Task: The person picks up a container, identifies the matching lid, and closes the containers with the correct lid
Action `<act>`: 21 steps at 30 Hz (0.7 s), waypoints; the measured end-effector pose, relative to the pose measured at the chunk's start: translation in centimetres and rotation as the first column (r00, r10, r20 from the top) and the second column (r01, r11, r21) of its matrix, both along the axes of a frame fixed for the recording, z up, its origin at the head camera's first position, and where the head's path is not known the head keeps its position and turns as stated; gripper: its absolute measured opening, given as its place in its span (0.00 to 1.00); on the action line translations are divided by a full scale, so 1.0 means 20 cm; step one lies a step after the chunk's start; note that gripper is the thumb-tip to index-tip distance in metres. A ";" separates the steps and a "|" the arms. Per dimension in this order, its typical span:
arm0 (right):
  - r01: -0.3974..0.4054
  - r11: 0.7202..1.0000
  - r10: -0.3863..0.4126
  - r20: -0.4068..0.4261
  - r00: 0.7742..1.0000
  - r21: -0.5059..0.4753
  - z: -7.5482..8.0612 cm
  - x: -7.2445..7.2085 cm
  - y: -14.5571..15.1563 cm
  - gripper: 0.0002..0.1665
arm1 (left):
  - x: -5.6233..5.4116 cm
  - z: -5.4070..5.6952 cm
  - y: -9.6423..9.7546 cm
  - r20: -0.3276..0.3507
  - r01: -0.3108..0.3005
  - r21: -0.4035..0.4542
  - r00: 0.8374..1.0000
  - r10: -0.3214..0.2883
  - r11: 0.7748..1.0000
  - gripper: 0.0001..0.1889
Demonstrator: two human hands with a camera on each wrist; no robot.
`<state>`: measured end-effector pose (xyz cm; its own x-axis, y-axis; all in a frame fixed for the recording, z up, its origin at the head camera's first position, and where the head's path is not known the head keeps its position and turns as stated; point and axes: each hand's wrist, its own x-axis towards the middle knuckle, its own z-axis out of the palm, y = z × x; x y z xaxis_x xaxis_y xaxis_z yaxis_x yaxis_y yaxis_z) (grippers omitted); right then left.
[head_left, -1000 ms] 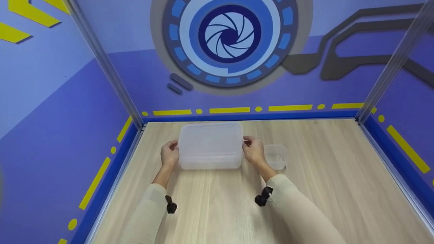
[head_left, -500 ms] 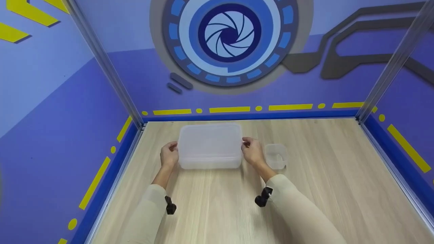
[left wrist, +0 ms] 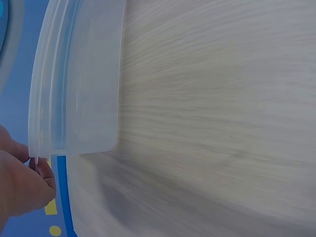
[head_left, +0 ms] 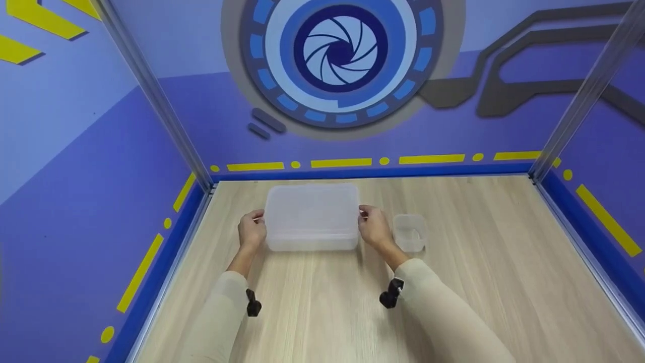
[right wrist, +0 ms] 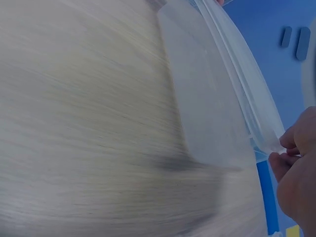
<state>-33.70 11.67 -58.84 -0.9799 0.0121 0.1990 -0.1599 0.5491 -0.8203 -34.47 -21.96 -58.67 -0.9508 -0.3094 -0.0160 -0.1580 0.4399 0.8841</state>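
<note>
Left hand (left wrist: 22, 187) and right hand (right wrist: 300, 170) pinch the storage-box lid (head_left: 312, 209); only the head view shows the small container (head_left: 408, 229) whole, at right.

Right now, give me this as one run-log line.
left grip: pinches lid; right grip: pinches lid; lid: over box; small tub: on table, right of box

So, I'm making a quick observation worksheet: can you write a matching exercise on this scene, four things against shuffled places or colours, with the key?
Things:
1. left hand
2. big box
3. small box
4. sleeves

Places or colours:
A. right of the right hand
B. beige
C. at the big box's left end
D. between the hands

Pairs: 1-C, 2-D, 3-A, 4-B
</note>
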 end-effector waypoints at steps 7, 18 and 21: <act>-0.029 0.999 0.030 -0.015 0.999 0.038 0.00 0.00 -0.01 0.20 | 0.00 0.02 0.00 -0.009 0.026 -0.058 1.000 -0.026 0.998 0.20; -0.045 0.975 0.072 -0.121 0.990 0.216 -0.02 -0.01 -0.01 0.09 | 0.00 -0.01 -0.01 0.031 0.009 -0.076 0.999 -0.007 0.997 0.19; -0.042 0.977 0.068 -0.122 0.990 0.208 -0.02 -0.02 -0.01 0.12 | 0.00 -0.01 -0.01 0.018 0.012 -0.082 1.000 -0.010 0.997 0.19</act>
<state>-34.05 11.53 -59.23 -0.9444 -0.0947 0.3149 -0.2903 0.6902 -0.6629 -34.55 -22.10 -58.93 -0.9540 -0.2998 -0.0076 -0.1678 0.5127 0.8420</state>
